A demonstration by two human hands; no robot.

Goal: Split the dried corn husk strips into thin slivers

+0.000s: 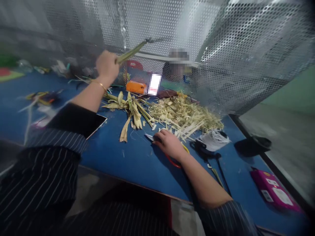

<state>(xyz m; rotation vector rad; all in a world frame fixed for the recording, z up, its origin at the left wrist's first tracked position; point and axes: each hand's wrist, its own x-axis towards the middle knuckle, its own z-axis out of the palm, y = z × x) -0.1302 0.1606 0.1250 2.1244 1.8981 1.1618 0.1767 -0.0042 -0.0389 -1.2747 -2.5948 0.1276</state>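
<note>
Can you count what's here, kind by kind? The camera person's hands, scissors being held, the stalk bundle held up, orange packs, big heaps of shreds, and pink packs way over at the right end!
Hands: 2, left hand and right hand
Held scissors: 1
Raised stalk bundle: 1
Orange pack: 1
Big shred heap: 1
Pink pack, right end: 1
Total: 7

1. Your left hand (107,67) is raised toward the surface's (135,164) far edge, fingers closed.
2. Your right hand (171,144) is low, mid-surface, fingers curled.
3. Both your forearms, left (90,95) and right (204,180), reach forward.
</note>
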